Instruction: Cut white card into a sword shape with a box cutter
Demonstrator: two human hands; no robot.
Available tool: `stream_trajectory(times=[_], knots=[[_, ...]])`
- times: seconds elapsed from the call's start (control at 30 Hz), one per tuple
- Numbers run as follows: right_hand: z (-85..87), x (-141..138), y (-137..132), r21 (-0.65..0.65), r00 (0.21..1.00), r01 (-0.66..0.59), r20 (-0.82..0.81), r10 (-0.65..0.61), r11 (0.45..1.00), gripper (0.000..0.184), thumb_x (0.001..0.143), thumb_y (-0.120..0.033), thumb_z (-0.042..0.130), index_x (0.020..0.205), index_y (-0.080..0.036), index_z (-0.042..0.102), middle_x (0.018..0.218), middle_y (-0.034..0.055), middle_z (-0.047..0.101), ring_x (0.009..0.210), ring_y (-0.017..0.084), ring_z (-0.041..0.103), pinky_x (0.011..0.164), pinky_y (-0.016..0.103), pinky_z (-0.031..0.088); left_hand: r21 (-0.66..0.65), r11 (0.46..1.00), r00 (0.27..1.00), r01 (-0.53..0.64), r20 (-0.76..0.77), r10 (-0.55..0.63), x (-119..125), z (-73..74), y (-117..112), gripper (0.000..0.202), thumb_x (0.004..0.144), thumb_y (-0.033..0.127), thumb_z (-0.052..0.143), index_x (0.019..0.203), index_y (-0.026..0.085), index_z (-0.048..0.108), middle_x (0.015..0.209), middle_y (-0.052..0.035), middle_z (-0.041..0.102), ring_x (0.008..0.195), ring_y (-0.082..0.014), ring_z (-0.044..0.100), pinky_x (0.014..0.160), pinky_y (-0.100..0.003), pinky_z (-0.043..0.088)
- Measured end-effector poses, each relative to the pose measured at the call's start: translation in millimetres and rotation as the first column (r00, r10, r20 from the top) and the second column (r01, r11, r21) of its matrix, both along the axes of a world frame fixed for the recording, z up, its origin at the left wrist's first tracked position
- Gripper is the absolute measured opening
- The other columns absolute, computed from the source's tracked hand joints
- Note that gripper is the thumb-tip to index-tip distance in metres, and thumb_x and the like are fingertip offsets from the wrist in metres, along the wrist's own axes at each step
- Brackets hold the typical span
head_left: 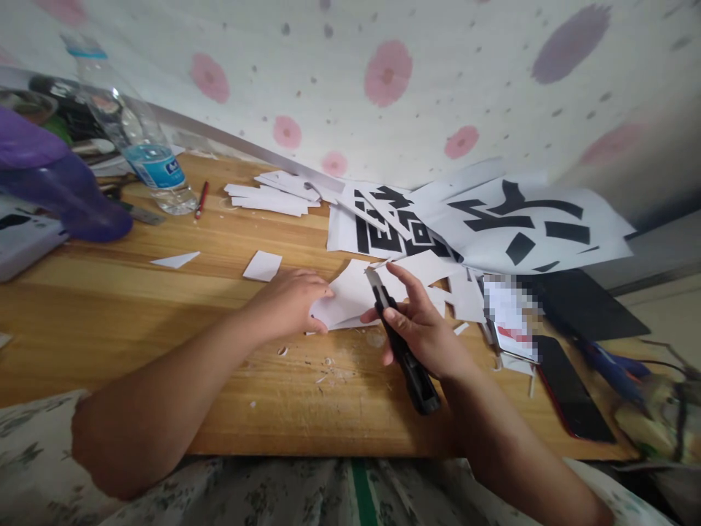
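The knife (413, 371) is gripped in the right hand (423, 332), with the fingers wrapped about its black handle and the forefinger stretched forward, off the handle. The blade (373, 279) is bared and pointed away from the body, and the forefinger's tip is held just beside it; should the grip be rolled or let slacken, that fingertip could be nicked.

The left hand (293, 303) is half curled, its thumb and forefinger parted at the left end of the white paper (342, 292). Whether the paper is pinched or merely pressed cannot be told. The paper is laid between the two hands, under the blade's end. If it were held too lightly, it could be dragged askew by the blade; if the blade were swung leftward, the left thumb and forefinger could be met.

Near the paper, the bare table (219, 409) is strewn with small shavings (327, 361), by which a sheet might be propped unevenly. No cutting mat is seen beneath the paper, so the wood could be scored by too hard a press.

Farther off, printed sheets (531, 219) are heaped close behind the paper; by an overlong stroke, they could be nicked. To the right, a lit phone (507, 321) is placed, and it could be knocked by a wide sweep of the forearm.
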State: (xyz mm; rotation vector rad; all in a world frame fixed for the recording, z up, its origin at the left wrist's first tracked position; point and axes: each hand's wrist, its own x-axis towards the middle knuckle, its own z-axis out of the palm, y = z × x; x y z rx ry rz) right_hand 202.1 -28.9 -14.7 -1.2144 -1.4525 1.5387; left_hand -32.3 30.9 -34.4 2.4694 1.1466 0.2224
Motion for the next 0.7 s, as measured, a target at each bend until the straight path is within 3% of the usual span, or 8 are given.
stream_trajectory(times=[0.1,0.2,0.3,0.37,0.4,0.47,0.57,0.7], knots=[[-5.8,-3.4,-2.3,-0.01,1.0,0.015,-0.015,-0.015,1.0,0.069,0.09,-0.036,0.056,0.145,-0.033,0.015,0.094,0.002,0.07,0.041,0.011,0.062,0.037,0.024,0.05,0.024,0.999,0.999,-0.033,0.021,0.033,-0.3,3.3,-1.5,0.05,0.062,0.037,0.083,0.107,0.021,0.071,0.122,-0.0102,0.067,0.117,-0.0336,0.055,0.101,-0.045,0.037],[-7.8,-9.8,-0.8,0.0,0.987,0.135,-0.088,-0.134,0.991,0.068,0.09,-0.03,0.054,0.145,-0.031,0.013,0.09,0.0011,0.071,0.041,0.01,0.06,0.04,0.024,0.05,0.058,0.982,0.973,-0.181,0.156,0.17,5.4,11.0,-12.4,0.026,0.071,0.038,0.074,0.089,0.019,0.071,0.107,-0.0082,0.07,0.107,-0.0303,0.058,0.095,-0.043,0.04],[-1.5,-25.0,2.5,0.059,0.957,0.242,-0.178,-0.229,0.968,0.073,0.087,-0.022,0.051,0.146,-0.034,0.008,0.09,0.0001,0.07,0.042,0.011,0.059,0.042,0.026,0.051,-0.247,0.95,0.911,-0.194,0.313,0.267,17.6,15.1,-31.9,0.03,0.081,0.046,0.06,0.069,0.019,0.063,0.067,-0.0022,0.064,0.07,-0.0206,0.061,0.068,-0.034,0.047],[3.5,-40.0,5.2,0.131,0.939,0.295,-0.223,-0.262,0.946,0.071,0.088,-0.024,0.049,0.145,-0.036,0.008,0.095,0.001,0.069,0.047,0.012,0.063,0.044,0.027,0.053,-0.586,0.807,0.884,0.075,0.414,0.218,26.1,12.8,-43.8,0.033,0.079,0.052,0.059,0.078,0.019,0.061,0.066,0.0,0.062,0.056,-0.0162,0.058,0.054,-0.029,0.045],[5.0,-47.6,6.7,0.167,0.936,0.305,-0.232,-0.263,0.938,0.068,0.09,-0.027,0.048,0.144,-0.038,0.009,0.099,0.0015,0.068,0.052,0.013,0.065,0.048,0.029,0.056,-0.666,0.723,0.864,0.184,0.46,0.204,29.4,10.4,-48.0,0.035,0.077,0.054,0.061,0.082,0.019,0.059,0.067,0.0003,0.062,0.053,-0.0148,0.057,0.05,-0.027,0.045],[5.4,-59.8,9.4,0.265,0.938,0.308,-0.246,-0.245,0.914,0.063,0.091,-0.035,0.049,0.143,-0.039,0.014,0.104,0.0018,0.067,0.064,0.015,0.07,0.057,0.032,0.06,-0.727,0.624,0.828,0.288,0.516,0.219,33.2,5.1,-52.6,0.039,0.078,0.056,0.063,0.085,0.018,0.057,0.07,-0.0012,0.065,0.049,-0.0123,0.056,0.046,-0.025,0.043],[0.4,-63.0,11.1,0.417,0.963,0.233,-0.227,-0.147,0.878,0.053,0.095,-0.043,0.043,0.144,-0.036,0.023,0.111,0.0045,0.066,0.088,0.02,0.071,0.074,0.038,0.061,-0.749,0.552,0.745,0.367,0.592,0.308,31.4,-0.1,-53.8,0.042,0.079,0.058,0.063,0.08,0.017,0.057,0.07,-0.0044,0.068,0.045,-0.0104,0.055,0.043,-0.023,0.041],[-10.2,-43.9,11.0,0.712,0.992,-0.003,0.091,-0.088,0.702,0.04,0.097,-0.034,0.04,0.136,-0.031,0.045,0.108,0.0055,0.064,0.096,0.02,0.065,0.085,0.038,0.056,-0.787,0.406,0.677,0.464,0.611,0.41,24.3,-2.2,-56.6,0.045,0.076,0.06,0.066,0.086,0.017,0.058,0.068,-0.0059,0.069,0.048,-0.0149,0.061,0.044,-0.024,0.043]])
